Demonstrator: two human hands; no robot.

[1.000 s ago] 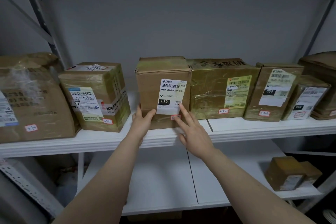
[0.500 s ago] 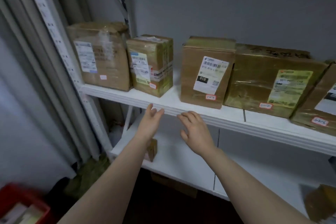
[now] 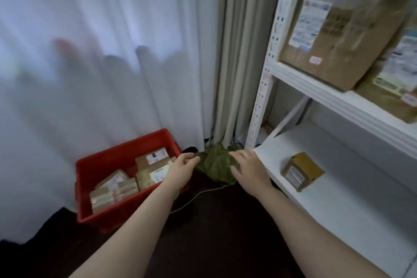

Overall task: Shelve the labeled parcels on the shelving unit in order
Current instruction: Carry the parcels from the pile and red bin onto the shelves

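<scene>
Parcels [image 3: 121,181] lie heaped in the red crate [image 3: 126,148] on the floor, left of the shelving unit [image 3: 327,95], where others stand. Both hands are empty. The left hand [image 3: 180,170] hovers at the crate's right edge with fingers loosely spread, and the right hand [image 3: 250,169] hangs relaxed by the lower shelf's corner. The likely slip is grabbing the topmost box out of sequence, since the labels face varied ways. The cord [image 3: 198,194] could catch a foot.

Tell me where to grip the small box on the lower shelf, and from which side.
Take the small box across its two upright side faces, coming in from the shelf's open front with the right hand, which is nearest. It stands alone on the lower shelf, so both sides look free.
</scene>
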